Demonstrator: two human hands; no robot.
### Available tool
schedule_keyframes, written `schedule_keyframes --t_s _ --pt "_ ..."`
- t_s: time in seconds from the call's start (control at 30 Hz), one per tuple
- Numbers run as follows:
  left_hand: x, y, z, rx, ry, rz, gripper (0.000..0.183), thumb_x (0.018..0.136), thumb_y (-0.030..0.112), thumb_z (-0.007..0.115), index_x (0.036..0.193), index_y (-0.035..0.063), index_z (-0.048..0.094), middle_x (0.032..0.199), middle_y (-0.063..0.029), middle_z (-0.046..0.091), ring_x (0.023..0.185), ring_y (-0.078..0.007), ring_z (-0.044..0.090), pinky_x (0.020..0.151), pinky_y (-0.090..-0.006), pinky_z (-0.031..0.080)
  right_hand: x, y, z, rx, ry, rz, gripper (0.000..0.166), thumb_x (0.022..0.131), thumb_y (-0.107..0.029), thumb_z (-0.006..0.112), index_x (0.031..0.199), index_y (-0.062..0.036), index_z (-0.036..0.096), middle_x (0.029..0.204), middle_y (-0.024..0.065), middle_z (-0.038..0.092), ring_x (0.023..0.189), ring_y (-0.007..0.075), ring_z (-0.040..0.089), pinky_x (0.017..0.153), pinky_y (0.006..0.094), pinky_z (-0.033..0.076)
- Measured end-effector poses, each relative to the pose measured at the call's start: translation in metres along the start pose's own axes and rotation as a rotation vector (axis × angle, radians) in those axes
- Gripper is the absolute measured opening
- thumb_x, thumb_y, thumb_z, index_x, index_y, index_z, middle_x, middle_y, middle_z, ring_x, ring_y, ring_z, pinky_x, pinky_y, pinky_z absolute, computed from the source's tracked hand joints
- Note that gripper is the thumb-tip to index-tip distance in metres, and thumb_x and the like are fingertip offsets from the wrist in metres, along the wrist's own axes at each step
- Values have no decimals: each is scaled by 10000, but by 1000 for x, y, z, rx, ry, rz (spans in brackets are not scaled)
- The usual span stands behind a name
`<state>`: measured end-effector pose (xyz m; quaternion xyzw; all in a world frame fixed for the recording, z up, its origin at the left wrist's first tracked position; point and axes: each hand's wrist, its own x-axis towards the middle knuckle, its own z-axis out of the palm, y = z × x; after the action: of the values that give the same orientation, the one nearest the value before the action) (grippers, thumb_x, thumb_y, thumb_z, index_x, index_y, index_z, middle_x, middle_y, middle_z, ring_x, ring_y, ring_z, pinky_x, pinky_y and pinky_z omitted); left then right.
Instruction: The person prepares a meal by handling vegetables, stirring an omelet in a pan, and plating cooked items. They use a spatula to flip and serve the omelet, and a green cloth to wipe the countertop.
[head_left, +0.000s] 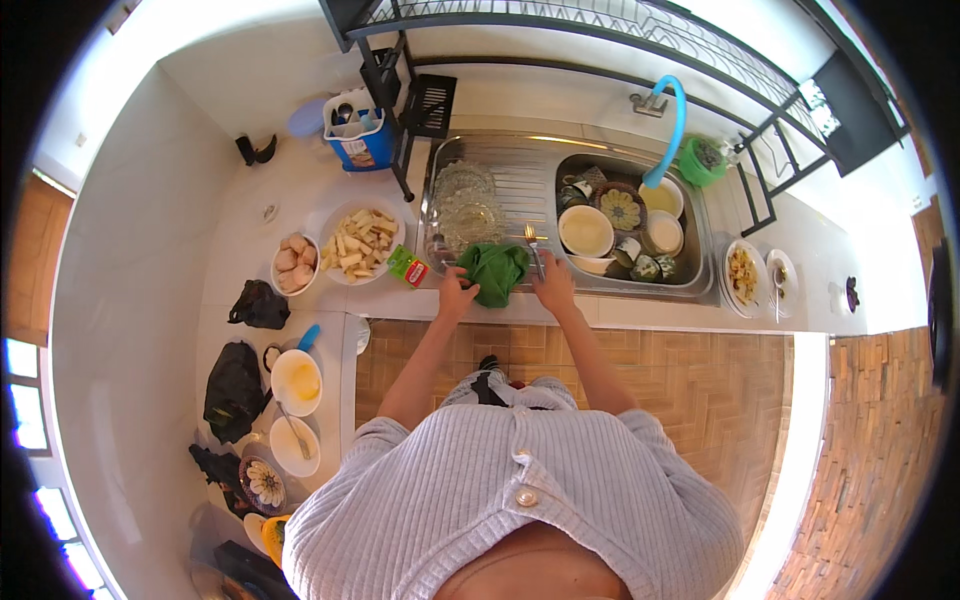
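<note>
A crumpled green cloth or bag (493, 274) lies at the front edge of the steel drainboard (517, 180). My left hand (455, 294) is at its left side, fingers touching or nearly touching it. To its right is my right hand (556, 285), with the handle of a fork (532, 244) running down to its fingers; whether it grips the fork is unclear. Clear glass plates (465, 199) stand on the drainboard behind the cloth. A green and red packet (408, 266) lies left of my left hand, beside a plate of pale cut pieces (360, 244).
The sink basin (697, 281) holds bowls, cups and a patterned plate under a blue faucet (679, 112). A black rack (405, 161) overhangs the counter. Left are a bowl of pale lumps (295, 262), black bags (234, 390) and white bowls (296, 382). Plates with food scraps (742, 277) sit right.
</note>
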<state>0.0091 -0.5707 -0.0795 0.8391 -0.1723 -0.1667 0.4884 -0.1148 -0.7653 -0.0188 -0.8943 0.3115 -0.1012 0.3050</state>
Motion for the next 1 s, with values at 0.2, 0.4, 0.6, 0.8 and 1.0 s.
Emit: schedule_keyframes --t_s 0.2,0.4,0.6,0.8,1.0 --pt "-11 9 -1 -40 -106 -1 198 750 152 711 866 20 618 783 -112 635 763 -249 610 699 -372 473 36 -19 31 -260 -74 -14 382 775 -223 706 1124 -138 574 1193 161 467 1079 386 481 872 548 408" --pt "-37 37 -18 -233 145 43 144 814 113 654 886 4 593 815 -79 607 760 -171 581 695 -301 459 43 -3 34 177 19 -280 195 833 -190 666 967 -58 615 952 132 607 920 311 589 819 441 450" --pt "-96 37 -52 -526 407 -77 112 858 84 622 927 7 580 804 -22 582 752 -91 544 700 -241 445 28 -67 -20 522 -170 -444 154 830 -123 664 931 -21 610 847 142 643 780 294 613 726 394 466" --pt "-202 79 -75 -480 766 -184 76 875 75 616 927 29 584 807 -12 597 757 -74 549 692 -240 459 -19 -145 -74 496 -249 -932 107 830 -81 649 899 -12 605 833 123 630 783 306 601 719 372 460" --pt "-344 121 -82 -269 1201 -272 71 872 42 608 925 18 568 808 -55 607 746 -140 573 688 -283 471 -120 -195 -65 688 -655 -1070 101 869 -97 626 882 -7 582 778 117 602 691 299 563 646 325 445"
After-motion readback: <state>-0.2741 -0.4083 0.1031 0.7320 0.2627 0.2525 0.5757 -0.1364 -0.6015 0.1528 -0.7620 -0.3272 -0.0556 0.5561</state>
